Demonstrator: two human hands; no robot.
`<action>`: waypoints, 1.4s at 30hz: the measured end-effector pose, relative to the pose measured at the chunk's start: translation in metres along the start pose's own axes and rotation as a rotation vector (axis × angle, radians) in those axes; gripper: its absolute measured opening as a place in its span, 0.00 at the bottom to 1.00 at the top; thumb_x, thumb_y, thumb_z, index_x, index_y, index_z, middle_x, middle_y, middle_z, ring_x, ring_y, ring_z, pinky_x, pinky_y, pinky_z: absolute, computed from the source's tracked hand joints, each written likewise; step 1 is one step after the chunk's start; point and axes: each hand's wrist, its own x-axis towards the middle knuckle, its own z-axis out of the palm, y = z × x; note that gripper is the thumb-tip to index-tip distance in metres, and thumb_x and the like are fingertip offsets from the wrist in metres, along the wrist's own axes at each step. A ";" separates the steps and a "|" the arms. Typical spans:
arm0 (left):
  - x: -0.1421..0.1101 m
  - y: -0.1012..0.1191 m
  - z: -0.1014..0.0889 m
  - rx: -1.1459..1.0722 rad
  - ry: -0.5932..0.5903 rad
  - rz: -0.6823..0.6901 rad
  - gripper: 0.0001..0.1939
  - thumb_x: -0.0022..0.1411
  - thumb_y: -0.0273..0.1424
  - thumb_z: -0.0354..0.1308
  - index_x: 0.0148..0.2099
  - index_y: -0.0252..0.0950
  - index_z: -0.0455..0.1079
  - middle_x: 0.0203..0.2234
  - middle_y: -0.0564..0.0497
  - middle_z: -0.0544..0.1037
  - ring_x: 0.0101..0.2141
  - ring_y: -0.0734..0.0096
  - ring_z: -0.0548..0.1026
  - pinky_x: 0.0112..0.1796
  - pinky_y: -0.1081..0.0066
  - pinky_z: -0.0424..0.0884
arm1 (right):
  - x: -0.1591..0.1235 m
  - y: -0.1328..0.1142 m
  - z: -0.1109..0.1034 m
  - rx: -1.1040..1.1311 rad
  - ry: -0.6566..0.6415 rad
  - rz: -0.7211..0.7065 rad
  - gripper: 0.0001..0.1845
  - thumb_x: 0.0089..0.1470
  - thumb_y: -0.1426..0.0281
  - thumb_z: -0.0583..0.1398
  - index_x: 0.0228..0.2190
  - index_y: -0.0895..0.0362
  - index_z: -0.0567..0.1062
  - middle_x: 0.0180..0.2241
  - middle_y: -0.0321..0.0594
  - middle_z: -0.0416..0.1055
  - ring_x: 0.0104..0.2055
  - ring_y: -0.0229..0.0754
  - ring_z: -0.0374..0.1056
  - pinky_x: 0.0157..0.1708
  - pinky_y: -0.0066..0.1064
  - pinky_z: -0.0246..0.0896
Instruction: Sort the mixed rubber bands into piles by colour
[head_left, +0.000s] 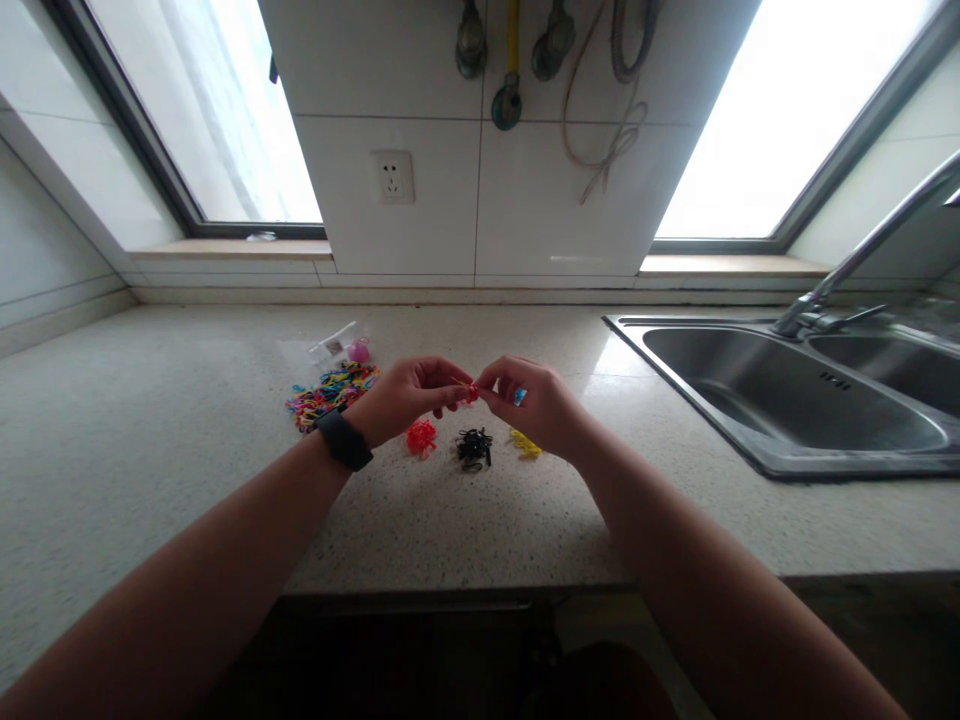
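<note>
One pinched piece (472, 393) (bright red) looks small, partly hidden.

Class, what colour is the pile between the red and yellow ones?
The middle pile is black, clearest in the head view.

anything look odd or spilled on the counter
Nothing looks clearly damaged or spilled. The untidiest spot is the colourful pile, spread loosely near a clear bag; it looks odd only because the red pile and black pile are smaller, single-colour heaps.
</note>
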 end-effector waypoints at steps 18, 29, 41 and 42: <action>0.000 0.001 0.001 -0.044 0.043 0.003 0.13 0.58 0.36 0.66 0.42 0.33 0.75 0.31 0.48 0.80 0.25 0.77 0.71 0.27 0.75 0.70 | 0.001 0.006 0.001 0.115 0.076 0.081 0.05 0.55 0.67 0.63 0.32 0.56 0.76 0.25 0.33 0.68 0.27 0.34 0.61 0.28 0.30 0.59; 0.000 -0.001 0.000 -0.063 0.089 0.026 0.11 0.59 0.36 0.65 0.41 0.34 0.77 0.30 0.49 0.78 0.26 0.77 0.70 0.27 0.75 0.70 | 0.001 0.006 -0.008 0.152 0.158 0.109 0.03 0.55 0.69 0.63 0.32 0.56 0.75 0.27 0.35 0.70 0.28 0.35 0.63 0.29 0.31 0.60; -0.001 0.000 0.001 -0.202 0.125 0.014 0.11 0.57 0.33 0.66 0.42 0.34 0.78 0.32 0.48 0.79 0.28 0.76 0.72 0.27 0.75 0.70 | 0.002 0.007 -0.013 0.204 0.204 0.106 0.03 0.54 0.69 0.63 0.32 0.55 0.75 0.26 0.34 0.69 0.27 0.35 0.62 0.27 0.31 0.59; -0.001 0.001 0.001 -0.210 0.125 0.014 0.11 0.57 0.33 0.66 0.42 0.34 0.78 0.33 0.48 0.79 0.28 0.76 0.72 0.27 0.76 0.70 | 0.002 0.007 -0.014 0.205 0.209 0.110 0.03 0.54 0.69 0.63 0.32 0.55 0.75 0.26 0.34 0.69 0.27 0.35 0.62 0.27 0.31 0.58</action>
